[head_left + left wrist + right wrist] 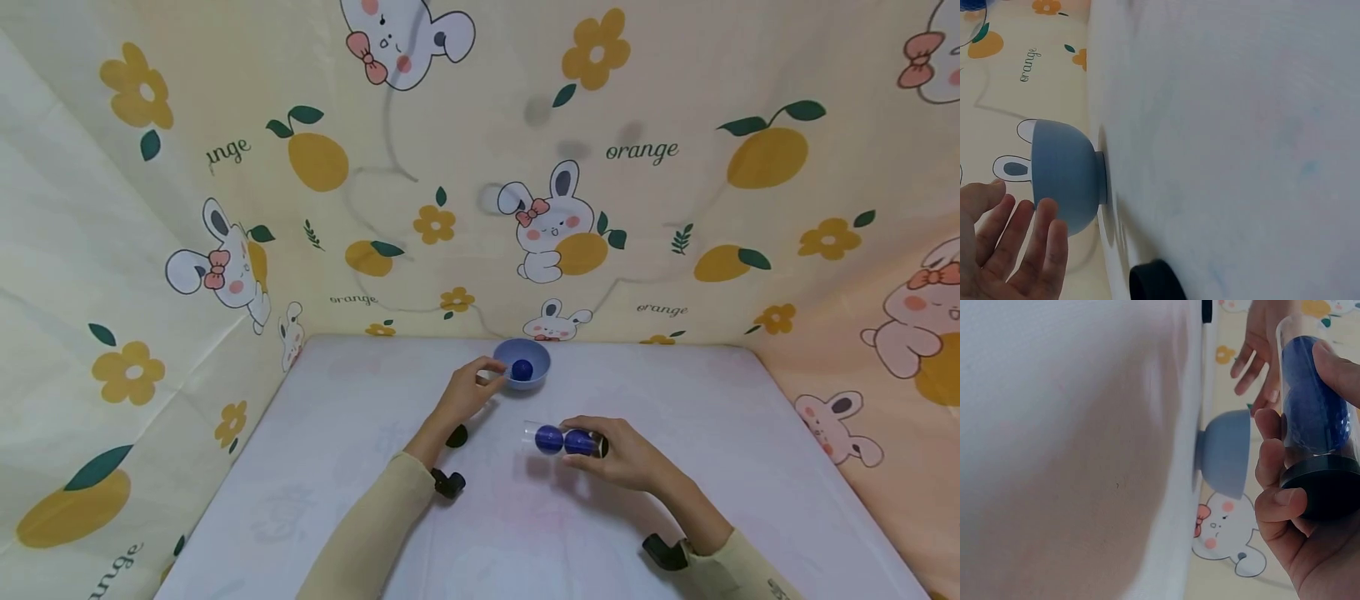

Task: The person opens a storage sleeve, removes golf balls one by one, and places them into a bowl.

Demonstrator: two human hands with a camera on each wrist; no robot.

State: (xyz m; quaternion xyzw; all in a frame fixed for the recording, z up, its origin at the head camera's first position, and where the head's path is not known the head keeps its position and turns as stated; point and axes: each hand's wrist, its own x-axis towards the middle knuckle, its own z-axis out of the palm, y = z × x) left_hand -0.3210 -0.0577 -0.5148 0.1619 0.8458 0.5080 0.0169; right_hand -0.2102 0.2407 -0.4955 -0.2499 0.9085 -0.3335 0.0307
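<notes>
A light blue bowl [537, 379] stands toward the back of the table with a dark blue ball [522, 370] in it. My left hand [467, 394] is at the bowl's left rim, fingers loosely bent and holding nothing; whether the fingertips touch the rim I cannot tell. My right hand [621, 454] grips a clear tube [529, 433], which lies sideways above the table with its see-through end pointing left. Two blue balls [549, 440] sit inside, and a black cap [1322, 487] closes the end at my palm. Below my left wrist lies a black round lid [457, 436].
The white-covered table [315, 483] is walled by a printed cloth [465, 150] with rabbits and oranges at the back and sides. Black wrist cameras [448, 483] sit on both wrists.
</notes>
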